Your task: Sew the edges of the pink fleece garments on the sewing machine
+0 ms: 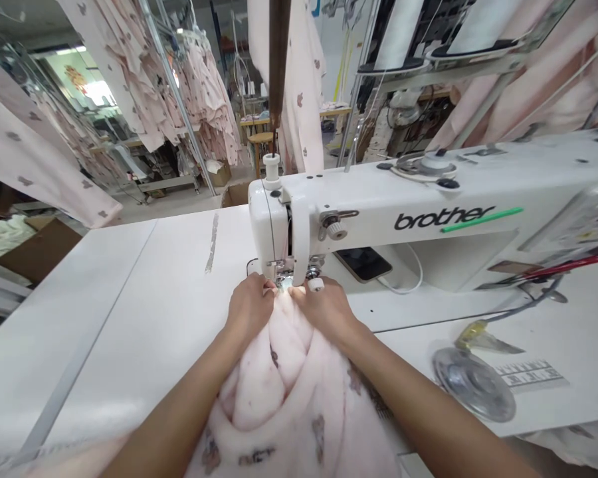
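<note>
A pale pink fabric point(284, 372) with small dark printed figures drapes over the table's front edge and runs up to the needle area of a white sewing machine point(359, 206). My left hand point(252, 302) is closed on the fabric's edge just left of the presser foot point(283, 279). On the other side, my right hand point(323, 302) pinches the same fabric, its fingertips close to the lit needle area. The machine's head partly covers the right fingers. Folds of the fabric bunch between my forearms.
A phone point(363, 263) with a white cable lies under the machine arm. To the right are a clear round dish point(473, 384), a yellow-handled tool point(471, 334) and a ruler strip point(528, 373). Thread cones point(398, 33) stand behind the machine. Pink garments point(114, 66) hang at the back left.
</note>
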Motion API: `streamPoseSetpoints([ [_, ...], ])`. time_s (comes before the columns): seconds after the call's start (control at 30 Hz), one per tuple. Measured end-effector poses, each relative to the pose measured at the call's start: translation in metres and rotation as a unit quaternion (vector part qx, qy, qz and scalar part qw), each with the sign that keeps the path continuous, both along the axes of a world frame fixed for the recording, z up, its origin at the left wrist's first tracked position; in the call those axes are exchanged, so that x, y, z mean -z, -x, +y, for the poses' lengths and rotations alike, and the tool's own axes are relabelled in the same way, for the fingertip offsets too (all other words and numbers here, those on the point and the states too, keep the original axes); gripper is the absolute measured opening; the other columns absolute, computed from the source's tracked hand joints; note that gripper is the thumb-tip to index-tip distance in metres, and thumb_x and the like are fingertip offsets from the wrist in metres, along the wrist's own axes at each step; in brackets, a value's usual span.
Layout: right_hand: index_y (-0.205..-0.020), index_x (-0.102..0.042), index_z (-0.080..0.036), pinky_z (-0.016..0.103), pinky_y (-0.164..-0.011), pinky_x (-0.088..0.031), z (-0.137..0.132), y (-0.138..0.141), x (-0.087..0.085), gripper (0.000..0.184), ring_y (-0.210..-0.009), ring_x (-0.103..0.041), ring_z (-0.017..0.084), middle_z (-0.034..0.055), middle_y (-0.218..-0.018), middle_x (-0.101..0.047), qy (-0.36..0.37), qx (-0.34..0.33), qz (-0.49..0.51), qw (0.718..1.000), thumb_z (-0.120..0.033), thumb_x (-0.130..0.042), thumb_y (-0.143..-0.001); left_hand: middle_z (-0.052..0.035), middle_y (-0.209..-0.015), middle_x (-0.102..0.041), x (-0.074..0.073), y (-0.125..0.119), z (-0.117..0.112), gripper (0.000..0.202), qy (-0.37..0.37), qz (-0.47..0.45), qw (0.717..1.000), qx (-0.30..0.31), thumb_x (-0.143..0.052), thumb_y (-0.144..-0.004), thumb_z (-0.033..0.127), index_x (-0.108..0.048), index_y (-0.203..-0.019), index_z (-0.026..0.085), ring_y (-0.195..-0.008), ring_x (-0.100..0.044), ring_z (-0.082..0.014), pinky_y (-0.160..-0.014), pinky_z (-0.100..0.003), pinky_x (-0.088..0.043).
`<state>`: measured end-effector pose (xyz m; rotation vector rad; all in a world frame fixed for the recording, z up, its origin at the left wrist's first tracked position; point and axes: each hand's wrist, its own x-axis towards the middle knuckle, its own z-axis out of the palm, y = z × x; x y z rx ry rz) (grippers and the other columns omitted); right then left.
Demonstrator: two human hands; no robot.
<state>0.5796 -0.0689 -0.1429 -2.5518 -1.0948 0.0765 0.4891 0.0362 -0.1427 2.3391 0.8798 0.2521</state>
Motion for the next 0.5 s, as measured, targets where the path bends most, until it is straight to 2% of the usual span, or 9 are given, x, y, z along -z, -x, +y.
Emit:
streamPoseSetpoints([
  [0.2,-0.075,-0.061,-0.018,0.025,-0.052,-0.025,0.0005,0.0013,0.0020,0.014,-0.067,-0.055,0.018,0.0038,-0.074,-0.065,0.004,-0.001,-0.018,1.000,-0.020,-0.048,-0.080,-0.0064,-0.091,-0.066,0.0028,-0.0013,-0.0014,0.016,-0.036,0.016,0.999,-0.007,-0.043,-0.077,0.018,-0.059,-0.081,0.019,-0.087,-0.061,-0.0226,-0.069,-0.029,-0.041],
  [0.37,-0.070,-0.061,-0.018,0.025,-0.052,-0.025,0.0041,-0.0001,0.0038,0.016,-0.066,-0.055,0.017,0.0041,-0.072,-0.065,0.008,0.006,-0.027,1.000,-0.020,-0.049,-0.080,-0.0068,-0.093,-0.065,0.0058,-0.0030,-0.0003,0.016,-0.060,0.017,0.998,-0.007,-0.042,-0.079,0.019,-0.058,-0.080,0.019,-0.088,-0.061,-0.0228,-0.070,-0.030,-0.042],
  [0.5,-0.076,-0.062,-0.017,0.026,-0.053,-0.025,0.0069,-0.0017,0.0071,0.014,-0.067,-0.055,0.019,0.0050,-0.072,-0.065,0.004,0.010,-0.040,0.999,-0.019,-0.049,-0.079,-0.0072,-0.095,-0.064,0.0092,-0.0041,0.0004,0.017,-0.072,0.014,0.997,-0.006,-0.041,-0.079,0.017,-0.058,-0.081,0.019,-0.089,-0.061,-0.0234,-0.071,-0.031,-0.043],
])
